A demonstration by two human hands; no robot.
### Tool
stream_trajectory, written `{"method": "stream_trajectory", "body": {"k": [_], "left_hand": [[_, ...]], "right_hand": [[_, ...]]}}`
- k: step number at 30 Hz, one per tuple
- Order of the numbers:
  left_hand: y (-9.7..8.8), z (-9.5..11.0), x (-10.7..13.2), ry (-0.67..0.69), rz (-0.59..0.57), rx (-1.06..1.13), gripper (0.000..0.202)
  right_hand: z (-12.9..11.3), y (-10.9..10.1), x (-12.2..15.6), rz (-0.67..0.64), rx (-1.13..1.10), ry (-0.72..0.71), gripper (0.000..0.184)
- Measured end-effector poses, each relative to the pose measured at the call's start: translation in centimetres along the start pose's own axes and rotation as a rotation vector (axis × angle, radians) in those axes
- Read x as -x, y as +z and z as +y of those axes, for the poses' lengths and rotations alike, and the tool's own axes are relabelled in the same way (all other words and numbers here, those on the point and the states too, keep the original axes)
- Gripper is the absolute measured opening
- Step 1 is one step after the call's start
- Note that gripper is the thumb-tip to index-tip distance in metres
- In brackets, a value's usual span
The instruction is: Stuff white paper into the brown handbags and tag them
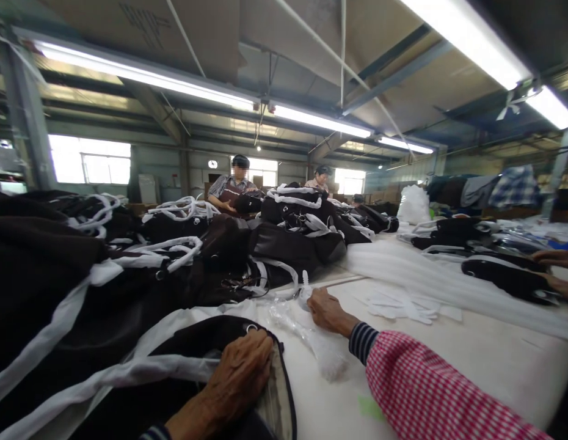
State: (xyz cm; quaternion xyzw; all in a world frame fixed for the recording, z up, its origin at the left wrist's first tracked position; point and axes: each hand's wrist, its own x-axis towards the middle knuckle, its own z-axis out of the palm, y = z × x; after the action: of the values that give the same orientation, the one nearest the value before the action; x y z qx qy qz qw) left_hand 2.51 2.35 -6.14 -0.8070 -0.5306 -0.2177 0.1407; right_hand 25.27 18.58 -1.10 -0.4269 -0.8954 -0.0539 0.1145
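Observation:
My left hand [245, 366] is closed over the rim of a black bag [142, 397], near a small metal ring [251, 328]. The bag's zippered edge and beige lining [278, 391] show beside the fingers. White-wrapped straps [165, 368] run from the bag to the left. My right hand [328, 311] is stretched forward over the white table, its fingers curled together by a small pale object with a ribbed white tip [305, 278]. The fingertips are hidden, so what they pinch cannot be made out. A crumpled clear plastic bag [318, 345] lies just below that hand.
Black bags [211, 244] with wrapped straps are heaped at left and centre. White foam sheeting [412, 275] crosses the table, with white strips [407, 305] beside it. Another person's hand [559, 260] is at the right edge by more black bags. Two people stand behind the heap.

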Motion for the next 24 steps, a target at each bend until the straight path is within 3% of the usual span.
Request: {"method": "stream_trajectory", "body": {"k": [6,10,13,17,20,24], "left_hand": [[-0.3,0.5,0.1,-0.017,0.0,-0.021,0.016],[-0.6,0.7,0.0,-0.013,0.008,-0.018,0.015],[-1.0,0.9,-0.1,-0.032,-0.014,-0.021,0.013],[-2.1,1.5,-0.5,-0.053,-0.075,-0.027,0.015],[-3.4,2.0,-0.8,0.041,-0.064,-0.072,0.018],[-4.5,2.3,-0.9,0.25,0.014,-0.169,0.013]], "right_hand": [[0.7,1.1,0.5,0.051,0.13,-0.135,0.024],[1.0,0.8,0.2,0.119,0.153,-0.127,0.023],[0.9,-0.3,-0.4,0.193,0.144,-0.082,0.022],[0.2,-3.6,-0.1,0.295,0.116,-0.014,0.018],[-1.0,-6.7,2.6,0.371,0.056,-0.08,0.018],[-2.8,-8.9,8.8,0.486,-0.119,-0.363,0.022]]}}
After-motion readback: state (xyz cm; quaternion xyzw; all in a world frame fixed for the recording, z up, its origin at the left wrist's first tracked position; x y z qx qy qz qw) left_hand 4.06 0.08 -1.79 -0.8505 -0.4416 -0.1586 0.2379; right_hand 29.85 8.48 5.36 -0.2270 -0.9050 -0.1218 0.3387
